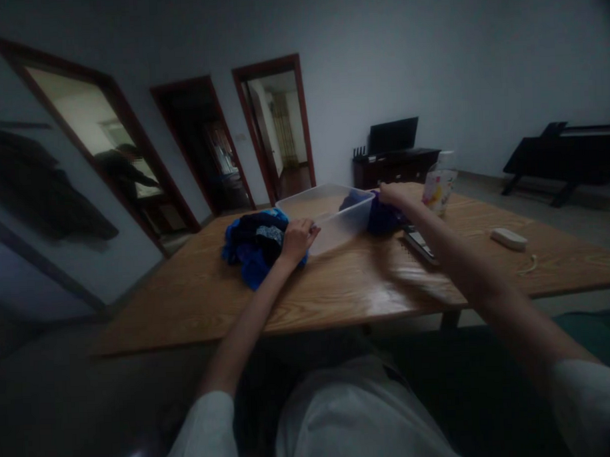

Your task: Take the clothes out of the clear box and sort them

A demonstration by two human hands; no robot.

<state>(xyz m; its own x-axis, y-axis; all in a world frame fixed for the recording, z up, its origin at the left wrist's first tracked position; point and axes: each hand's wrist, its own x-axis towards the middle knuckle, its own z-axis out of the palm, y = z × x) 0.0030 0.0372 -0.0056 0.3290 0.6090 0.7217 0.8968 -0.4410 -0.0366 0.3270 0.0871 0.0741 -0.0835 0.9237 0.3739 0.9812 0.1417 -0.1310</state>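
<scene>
Bin between hands; left hand on blue clothes, right hand gripping dark cloth.

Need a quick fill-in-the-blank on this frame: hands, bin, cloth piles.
1. The left hand rests on a pile of ____ cloth.
2. The clear plastic bin stands on a ____ table.
3. The right hand grips dark cloth at the bin's ____ side.

Missing words: blue; wooden; right

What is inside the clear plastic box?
The clear plastic box looks mostly bare inside. A dark blue cloth hangs at its right rim under the right hand, which covers part of it.
</scene>
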